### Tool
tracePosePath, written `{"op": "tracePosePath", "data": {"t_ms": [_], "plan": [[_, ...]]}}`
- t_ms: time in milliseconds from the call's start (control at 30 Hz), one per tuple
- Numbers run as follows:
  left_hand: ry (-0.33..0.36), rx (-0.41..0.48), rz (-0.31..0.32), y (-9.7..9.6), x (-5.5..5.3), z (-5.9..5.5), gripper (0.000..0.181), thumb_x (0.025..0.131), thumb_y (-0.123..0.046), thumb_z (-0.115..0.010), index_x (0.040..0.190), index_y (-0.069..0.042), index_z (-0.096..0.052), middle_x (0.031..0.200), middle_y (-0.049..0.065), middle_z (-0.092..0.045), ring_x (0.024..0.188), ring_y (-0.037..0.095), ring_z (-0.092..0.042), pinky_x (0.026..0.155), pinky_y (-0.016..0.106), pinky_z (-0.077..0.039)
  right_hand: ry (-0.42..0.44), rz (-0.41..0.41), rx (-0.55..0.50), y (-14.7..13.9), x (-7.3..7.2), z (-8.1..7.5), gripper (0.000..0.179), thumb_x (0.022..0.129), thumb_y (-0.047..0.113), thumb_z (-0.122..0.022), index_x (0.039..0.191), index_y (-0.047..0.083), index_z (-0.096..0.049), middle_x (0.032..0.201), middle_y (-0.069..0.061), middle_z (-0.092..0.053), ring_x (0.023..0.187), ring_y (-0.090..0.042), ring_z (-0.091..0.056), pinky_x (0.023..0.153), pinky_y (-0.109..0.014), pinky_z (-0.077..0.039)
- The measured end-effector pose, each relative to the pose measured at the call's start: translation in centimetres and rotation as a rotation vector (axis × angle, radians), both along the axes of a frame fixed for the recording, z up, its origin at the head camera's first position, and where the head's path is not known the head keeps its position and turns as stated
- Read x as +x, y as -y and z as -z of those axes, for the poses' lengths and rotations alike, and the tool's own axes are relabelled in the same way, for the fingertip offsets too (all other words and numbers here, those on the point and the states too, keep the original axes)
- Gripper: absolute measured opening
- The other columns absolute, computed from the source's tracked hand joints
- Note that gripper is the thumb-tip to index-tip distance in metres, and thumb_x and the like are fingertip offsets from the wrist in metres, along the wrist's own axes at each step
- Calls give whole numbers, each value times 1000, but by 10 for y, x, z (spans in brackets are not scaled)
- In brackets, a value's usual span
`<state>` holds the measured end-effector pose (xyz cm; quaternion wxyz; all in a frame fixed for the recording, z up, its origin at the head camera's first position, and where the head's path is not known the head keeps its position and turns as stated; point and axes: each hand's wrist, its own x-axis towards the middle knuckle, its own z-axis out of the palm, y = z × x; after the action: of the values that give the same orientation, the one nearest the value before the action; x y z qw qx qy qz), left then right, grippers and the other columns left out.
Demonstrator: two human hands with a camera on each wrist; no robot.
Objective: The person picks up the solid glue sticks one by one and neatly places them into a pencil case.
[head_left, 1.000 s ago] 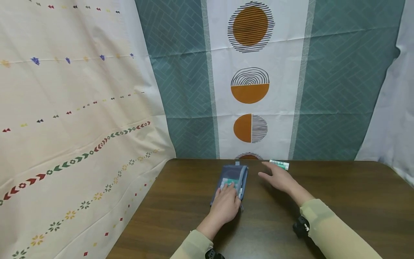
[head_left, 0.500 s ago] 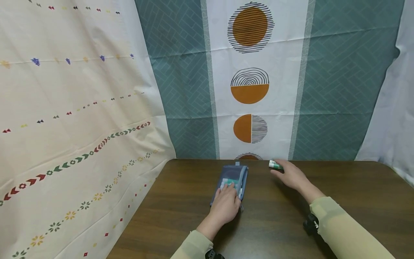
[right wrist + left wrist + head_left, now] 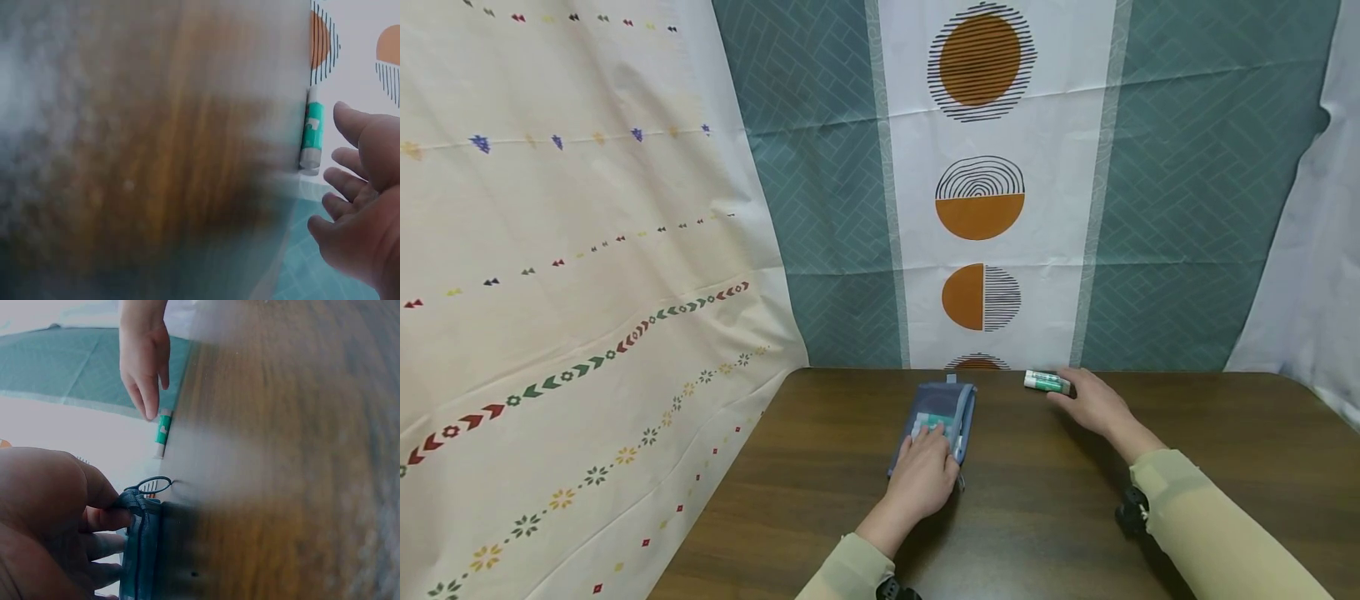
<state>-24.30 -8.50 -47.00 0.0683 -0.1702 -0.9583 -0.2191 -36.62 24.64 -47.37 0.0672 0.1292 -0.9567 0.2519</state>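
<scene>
The left hand (image 3: 925,472), uncurled, rests on a blue zippered fabric pouch (image 3: 938,401). Outside it, a green-and-white cylindrical tube (image 3: 1045,382) lies ungrasped beside the spread, empty right hand (image 3: 1096,406).

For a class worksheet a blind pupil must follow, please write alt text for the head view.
A person's left hand rests on a blue rectangular zippered fabric pouch on a brown wooden table. Their right hand is by one end of a green-and-white cylindrical tube near the far edge. Behind hangs teal-and-white fabric with orange motifs.
</scene>
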Motion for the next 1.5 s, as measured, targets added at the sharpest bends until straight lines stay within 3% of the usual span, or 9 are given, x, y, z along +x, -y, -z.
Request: {"op": "tracePosePath", "data": {"t_ms": [233,633,967,1500], "plan": [[1,4,3,0,1,-1,25,109,-11,-58,84,-12,-57,163,20,-56,156,44,-44,125,68,-32,46,41,14,-6,-2,2,62,108,30,-70,149,-14,-55,154,-43,-49,142,-62,-47,112,-75,-42],[-7,-1,3,0,0,0,25,109,-12,-58,85,-12,-57,162,20,-56,156,43,-44,125,67,-32,67,32,4,-10,-4,2,50,107,26,-71,140,-11,-63,149,-41,-54,138,-61,-51,107,-74,-45],[-15,-8,2,0,0,0,27,110,-12,-59,83,-13,-56,162,21,-56,155,45,-45,125,68,-33,88,40,33,-12,-4,0,34,106,22,-70,126,-6,-67,139,-37,-62,127,-59,-60,96,-70,-52],[-5,-9,-6,0,0,0,26,109,-13,-59,83,-12,-57,162,20,-56,156,43,-45,126,67,-32,104,45,25,-14,-3,0,29,106,22,-71,116,-5,-69,128,-33,-67,111,-49,-66,89,-65,-54]]}}
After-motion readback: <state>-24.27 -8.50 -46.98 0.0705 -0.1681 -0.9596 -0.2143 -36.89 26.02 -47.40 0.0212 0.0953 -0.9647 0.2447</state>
